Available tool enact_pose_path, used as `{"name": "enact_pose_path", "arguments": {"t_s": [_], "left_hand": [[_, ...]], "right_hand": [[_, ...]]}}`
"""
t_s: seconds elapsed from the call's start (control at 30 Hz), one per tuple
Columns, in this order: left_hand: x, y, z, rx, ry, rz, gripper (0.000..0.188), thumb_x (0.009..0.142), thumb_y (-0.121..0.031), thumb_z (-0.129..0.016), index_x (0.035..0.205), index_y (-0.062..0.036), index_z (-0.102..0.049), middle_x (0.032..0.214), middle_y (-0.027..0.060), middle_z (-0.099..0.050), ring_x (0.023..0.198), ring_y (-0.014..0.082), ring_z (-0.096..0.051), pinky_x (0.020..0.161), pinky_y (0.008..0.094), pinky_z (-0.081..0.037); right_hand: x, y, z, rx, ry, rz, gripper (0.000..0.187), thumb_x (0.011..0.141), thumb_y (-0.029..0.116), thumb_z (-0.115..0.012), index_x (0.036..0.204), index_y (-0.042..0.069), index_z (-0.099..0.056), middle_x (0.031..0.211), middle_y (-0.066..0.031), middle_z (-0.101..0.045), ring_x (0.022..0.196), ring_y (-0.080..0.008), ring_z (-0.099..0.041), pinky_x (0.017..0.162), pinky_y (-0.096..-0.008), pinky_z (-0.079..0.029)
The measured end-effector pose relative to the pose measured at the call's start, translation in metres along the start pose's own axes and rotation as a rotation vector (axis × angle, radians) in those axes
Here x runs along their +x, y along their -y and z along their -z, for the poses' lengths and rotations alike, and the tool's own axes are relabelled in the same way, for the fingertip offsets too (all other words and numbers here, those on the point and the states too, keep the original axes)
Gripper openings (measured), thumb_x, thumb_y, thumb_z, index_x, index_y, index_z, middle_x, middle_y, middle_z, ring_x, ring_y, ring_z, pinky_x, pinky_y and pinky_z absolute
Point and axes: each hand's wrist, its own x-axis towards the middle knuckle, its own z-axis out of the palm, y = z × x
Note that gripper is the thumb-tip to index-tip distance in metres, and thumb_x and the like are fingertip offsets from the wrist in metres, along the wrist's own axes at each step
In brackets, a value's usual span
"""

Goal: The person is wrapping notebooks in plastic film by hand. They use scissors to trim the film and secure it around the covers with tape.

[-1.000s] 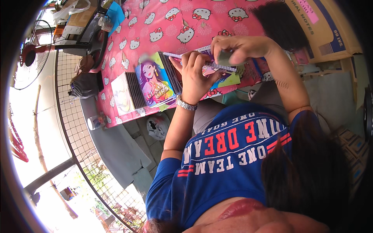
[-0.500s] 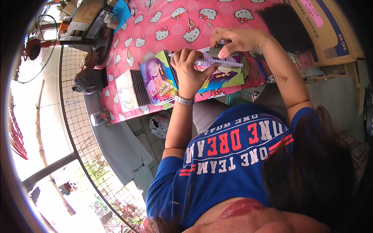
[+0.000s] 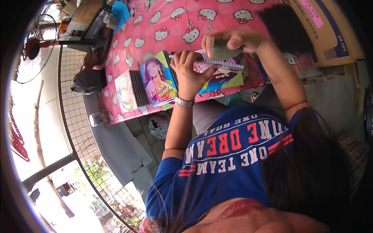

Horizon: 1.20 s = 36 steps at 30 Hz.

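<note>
Up top — hands (image 3: 210, 62) on notebook (image 3: 221, 72)
</note>
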Motion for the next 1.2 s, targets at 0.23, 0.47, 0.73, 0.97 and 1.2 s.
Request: {"name": "enact_pose_path", "arguments": {"t_s": [0.23,0.47,0.73,0.97,1.2], "left_hand": [[0.0,0.005,0.008,-0.044,0.013,0.046,0.048,0.058,-0.032,-0.092,0.088,-0.0084,-0.062,0.089,0.0052,-0.061,0.096,0.0295,-0.055,0.088,0.0428,-0.039],[0.002,0.004,0.016,-0.059,-0.01,0.047,0.047,0.058,-0.024,-0.093,0.088,-0.0058,-0.061,0.088,0.0079,-0.061,0.089,0.031,-0.056,0.08,0.0423,-0.045],[-0.003,0.023,0.022,-0.201,0.057,0.166,0.037,0.069,-0.013,-0.088,0.094,-0.0029,-0.064,0.095,0.0095,-0.063,0.079,0.0221,-0.063,0.066,0.0327,-0.051],[-0.001,0.036,0.018,-0.319,0.075,0.171,0.034,0.071,-0.011,-0.087,0.094,-0.0012,-0.064,0.09,0.0073,-0.064,0.071,0.0174,-0.064,0.059,0.0271,-0.05],[0.0,0.033,0.014,-0.331,0.102,0.224,0.022,0.081,-0.003,-0.079,0.096,0.0,-0.062,0.085,0.006,-0.069,0.071,0.0104,-0.065,0.065,0.0246,-0.052]], "right_hand": [[0.016,-0.001,-0.002,0.12,-0.006,-0.093,0.048,0.08,0.041,-0.066,0.11,0.004,-0.063,0.106,-0.0044,-0.054,0.102,-0.0146,-0.052,0.089,-0.0289,-0.041],[0.031,-0.009,0.003,0.284,0.072,0.093,0.05,0.082,0.041,-0.071,0.115,0.005,-0.064,0.107,-0.006,-0.066,0.098,-0.0151,-0.061,0.088,-0.0294,-0.046],[0.051,-0.009,0.013,-0.055,0.094,-0.229,0.053,0.083,0.038,-0.068,0.12,0.001,-0.061,0.105,-0.002,-0.063,0.096,-0.0102,-0.057,0.086,-0.0281,-0.046],[0.046,-0.006,0.01,-0.235,-0.021,-0.249,0.053,0.082,0.042,-0.071,0.116,0.002,-0.063,0.104,-0.007,-0.066,0.099,-0.0146,-0.061,0.088,-0.0294,-0.046],[0.037,-0.036,0.032,-0.365,-0.077,-0.317,0.055,0.073,0.05,-0.078,0.107,0.008,-0.069,0.104,-0.0097,-0.061,0.097,-0.0203,-0.061,0.09,-0.0335,-0.046]]}}
